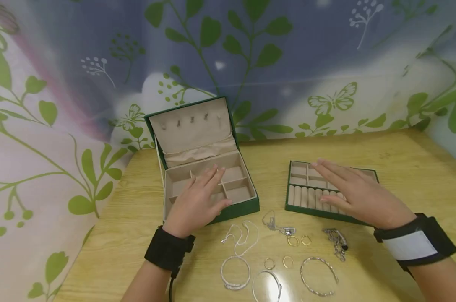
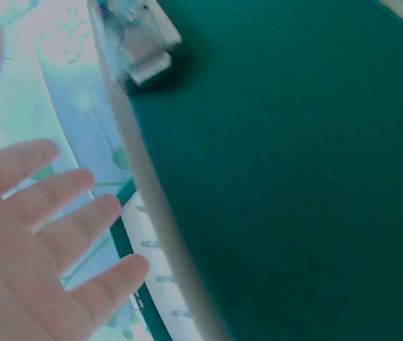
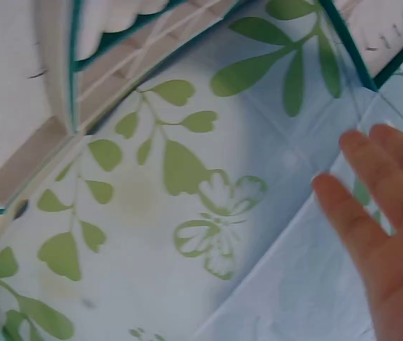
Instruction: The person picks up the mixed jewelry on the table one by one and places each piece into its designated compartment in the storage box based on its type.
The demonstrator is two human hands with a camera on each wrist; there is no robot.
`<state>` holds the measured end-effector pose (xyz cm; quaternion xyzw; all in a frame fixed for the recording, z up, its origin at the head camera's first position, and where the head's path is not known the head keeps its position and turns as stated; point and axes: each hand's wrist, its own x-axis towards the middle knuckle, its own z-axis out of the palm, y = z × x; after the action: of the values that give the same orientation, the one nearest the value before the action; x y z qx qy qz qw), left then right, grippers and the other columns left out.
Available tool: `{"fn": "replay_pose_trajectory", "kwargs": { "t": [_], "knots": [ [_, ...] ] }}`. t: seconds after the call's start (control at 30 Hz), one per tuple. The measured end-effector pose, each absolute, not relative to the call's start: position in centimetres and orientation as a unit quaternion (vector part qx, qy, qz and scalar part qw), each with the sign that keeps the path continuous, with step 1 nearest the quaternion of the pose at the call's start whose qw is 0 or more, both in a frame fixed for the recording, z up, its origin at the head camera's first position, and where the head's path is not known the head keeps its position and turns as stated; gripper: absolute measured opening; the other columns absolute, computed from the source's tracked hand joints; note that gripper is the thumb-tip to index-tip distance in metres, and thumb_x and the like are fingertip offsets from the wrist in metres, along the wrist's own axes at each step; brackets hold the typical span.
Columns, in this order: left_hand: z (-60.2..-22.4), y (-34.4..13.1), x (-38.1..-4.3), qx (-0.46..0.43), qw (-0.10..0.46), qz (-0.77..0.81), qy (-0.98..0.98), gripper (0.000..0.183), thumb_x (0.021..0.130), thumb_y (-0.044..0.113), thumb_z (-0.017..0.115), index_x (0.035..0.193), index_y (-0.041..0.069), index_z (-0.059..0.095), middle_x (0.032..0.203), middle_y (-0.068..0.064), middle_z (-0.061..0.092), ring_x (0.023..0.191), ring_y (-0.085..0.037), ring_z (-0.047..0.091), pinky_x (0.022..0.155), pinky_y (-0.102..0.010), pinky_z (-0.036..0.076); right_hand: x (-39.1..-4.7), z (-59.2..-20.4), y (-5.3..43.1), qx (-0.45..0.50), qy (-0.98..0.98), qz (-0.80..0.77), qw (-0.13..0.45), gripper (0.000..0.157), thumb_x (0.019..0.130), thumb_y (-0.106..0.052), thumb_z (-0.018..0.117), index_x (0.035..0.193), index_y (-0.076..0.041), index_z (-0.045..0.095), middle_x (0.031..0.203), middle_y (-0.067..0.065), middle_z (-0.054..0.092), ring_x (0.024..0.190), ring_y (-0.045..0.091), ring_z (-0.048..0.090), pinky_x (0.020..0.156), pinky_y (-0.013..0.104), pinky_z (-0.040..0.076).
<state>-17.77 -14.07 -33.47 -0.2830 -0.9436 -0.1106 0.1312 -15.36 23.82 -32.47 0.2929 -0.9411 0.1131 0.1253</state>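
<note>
An open green jewelry box [image 1: 246, 206] with beige compartments stands at the middle left of the table, its lid raised. My left hand [image 1: 193, 202] hovers over its front part, fingers extended and holding nothing. In the left wrist view the same hand [image 2: 52, 241] spreads its fingers beside the box's green side [image 2: 279, 170], where a metal clasp [image 2: 144, 50] shows. Over to the right lies a green-edged jewelry tray [image 1: 307, 197] with ring rolls and small compartments. Above it is my right hand [image 1: 363, 195], fingers straight and nothing in it; it partly hides the tray.
Jewelry lies in front of the box and tray: a silver necklace [image 1: 246, 239], silver bangles [image 1: 235, 286], a twisted bracelet [image 1: 304, 280], several gold hoops [image 1: 293, 240], a pendant chain [image 1: 274, 226] and a dark-beaded chain [image 1: 337, 241]. Leaf-patterned cloth [image 1: 280, 96] hangs behind the table.
</note>
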Motion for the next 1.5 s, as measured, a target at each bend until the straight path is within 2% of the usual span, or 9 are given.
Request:
{"fn": "replay_pose_trajectory", "kwargs": {
  "t": [0.17,0.37,0.5,0.67,1.0,1.23,1.33,1.43,1.5],
  "knots": [
    [-33.4,-13.2,-17.9,-0.275,0.151,-0.147,-0.938,0.064,0.092,0.036,0.061,0.146,0.010,0.036,0.145,-0.013,0.042,0.128,-0.028,0.046,0.102,-0.047,0.040,-15.2,-31.6,23.0,0.353,-0.902,0.073,0.239,0.050,0.097,-0.042,0.050,0.134,-0.008,0.052,0.127,0.017,0.058,0.109,0.037,0.057,0.090,0.057,0.042],
    [-32.7,-11.2,-17.9,-0.237,0.099,-0.252,-0.933,0.057,0.094,0.034,0.059,0.144,0.013,0.040,0.140,-0.011,0.048,0.120,-0.026,0.054,0.097,-0.043,0.044,-14.4,-32.1,21.4,0.407,-0.863,0.070,0.290,0.063,0.101,-0.048,0.024,0.113,-0.003,0.066,0.107,0.014,0.068,0.094,0.029,0.065,0.078,0.049,0.051],
    [-31.8,-8.6,-18.6,-0.227,0.048,-0.282,-0.931,0.055,0.096,0.035,0.054,0.144,0.012,0.040,0.138,-0.008,0.051,0.123,-0.022,0.052,0.096,-0.039,0.046,-13.5,-33.3,20.7,0.421,-0.872,0.048,0.245,0.043,0.099,-0.040,0.046,0.107,-0.004,0.067,0.100,0.008,0.069,0.090,0.023,0.066,0.077,0.042,0.053],
    [-30.9,-5.1,-19.8,-0.244,0.020,-0.257,-0.935,0.053,0.098,0.034,0.051,0.144,0.012,0.040,0.127,-0.009,0.059,0.103,-0.019,0.062,0.072,-0.029,0.051,-12.9,-34.3,20.4,0.419,-0.879,0.002,0.225,0.033,0.070,-0.018,0.083,0.097,-0.005,0.069,0.089,0.002,0.067,0.082,0.016,0.063,0.071,0.036,0.051],
    [-30.9,-0.5,-21.4,-0.194,-0.069,-0.248,-0.947,0.054,0.099,0.037,0.047,0.144,0.008,0.038,0.141,-0.009,0.048,0.126,-0.023,0.048,0.102,-0.038,0.041,-12.5,-35.6,19.8,0.383,-0.910,0.006,0.158,0.025,0.073,-0.021,0.081,0.089,-0.009,0.065,0.078,-0.004,0.059,0.071,0.010,0.056,0.061,0.031,0.047],
    [-32.0,2.2,-22.4,-0.166,-0.117,-0.244,-0.948,0.054,0.099,0.039,0.046,0.142,0.007,0.042,0.140,-0.009,0.049,0.127,-0.023,0.047,0.102,-0.036,0.040,-12.6,-36.4,19.7,0.357,-0.927,0.041,0.106,0.020,0.075,-0.025,0.078,0.081,-0.016,0.061,0.074,-0.010,0.054,0.064,0.005,0.050,0.059,0.029,0.044],
    [-33.0,3.2,-23.1,-0.150,-0.126,-0.245,-0.949,0.046,0.099,0.038,0.048,0.130,0.004,0.053,0.108,-0.008,0.065,0.088,-0.019,0.063,0.075,-0.029,0.050,-12.8,-36.7,19.3,0.364,-0.925,0.045,0.098,0.022,0.076,-0.027,0.077,0.076,-0.018,0.057,0.070,-0.012,0.049,0.060,0.004,0.045,0.055,0.028,0.041],
    [-34.0,4.3,-23.6,-0.133,-0.142,-0.229,-0.954,0.040,0.100,0.036,0.046,0.087,0.002,0.064,0.062,-0.002,0.050,0.046,-0.012,0.041,0.047,-0.024,0.036,-12.9,-37.0,19.0,0.367,-0.925,0.045,0.090,0.023,0.078,-0.028,0.076,0.074,-0.019,0.054,0.068,-0.013,0.045,0.056,0.003,0.041,0.051,0.027,0.038],
    [-34.3,4.9,-23.7,-0.137,-0.146,-0.183,-0.962,0.045,0.100,0.032,0.045,0.064,0.007,0.055,0.054,0.000,0.037,0.041,-0.011,0.028,0.042,-0.023,0.028,-12.8,-37.1,18.9,0.366,-0.925,0.043,0.089,0.024,0.079,-0.027,0.075,0.073,-0.020,0.054,0.067,-0.013,0.045,0.056,0.003,0.041,0.051,0.028,0.037]
  ]
}}
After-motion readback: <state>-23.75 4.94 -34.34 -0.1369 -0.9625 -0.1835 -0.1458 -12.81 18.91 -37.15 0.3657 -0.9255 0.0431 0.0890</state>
